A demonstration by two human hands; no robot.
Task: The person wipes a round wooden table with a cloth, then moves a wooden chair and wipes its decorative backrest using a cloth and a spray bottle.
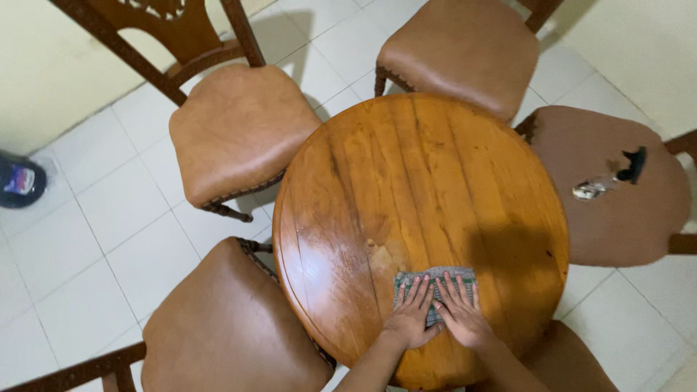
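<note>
Cloth (435, 279) lying on a round glossy wooden table (406, 181) near its close edge, brown padded chairs (236, 131) ringing it on pale tiled floor (109, 218), cloth small, folded, green-grey checked, left hand (412, 316) and right hand (462, 313) both open, pressed flat on it.

The tabletop (406, 181) is shiny orange-brown wood w/ dark streaks. The cloth (435, 278) is green & white, small checks. The chair seats (239, 131) are tan brown, w/ dark brown wood frames. The floor (109, 218) has white square tiles w/ grey lines. The bottle (20, 180) is dark w/ a blue & pink label.
</note>
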